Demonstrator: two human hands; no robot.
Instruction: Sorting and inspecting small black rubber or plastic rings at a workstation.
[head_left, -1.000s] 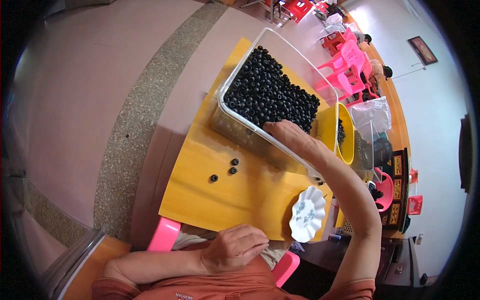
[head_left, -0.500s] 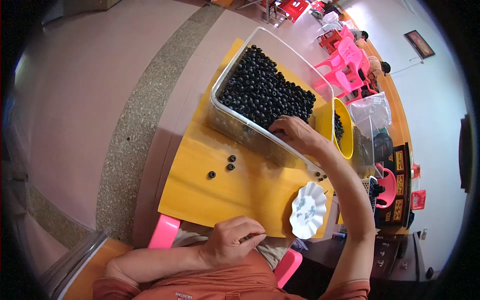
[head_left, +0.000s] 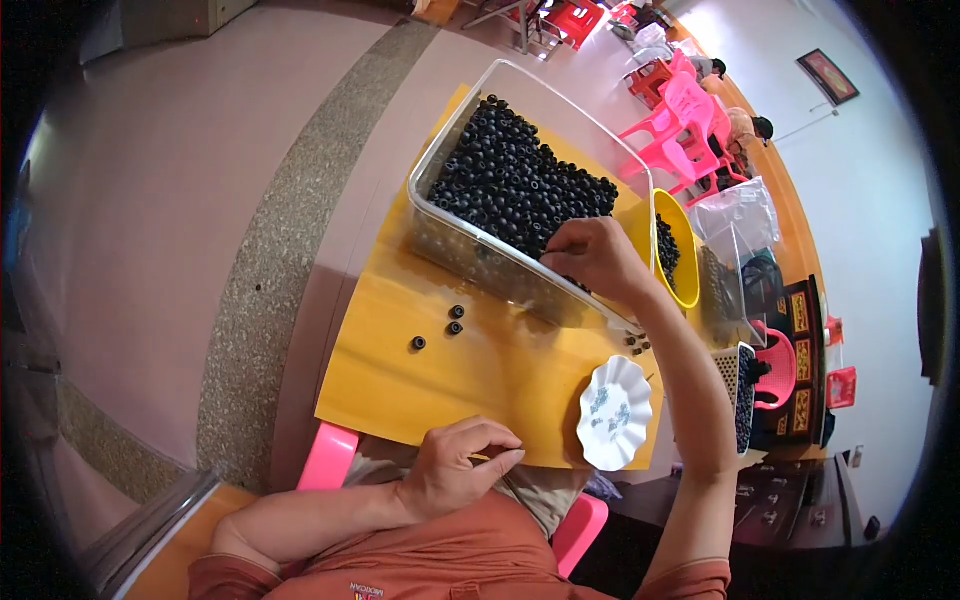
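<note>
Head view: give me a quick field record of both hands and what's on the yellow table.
left hand: near the table's front edge, fingertips pinched on something thin, too small to tell
right hand: reaching into the clear bin, fingers on the black beads
loose beads: three on the yellow table
white scalloped dish: front right corner
yellow bowl: beside bin, holding beads

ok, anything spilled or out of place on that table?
Yes. Three black beads lie loose on the yellow tabletop, outside the clear bin; a few more sit by its near right corner. Right hand is in the bin; nothing looks damaged.
</note>
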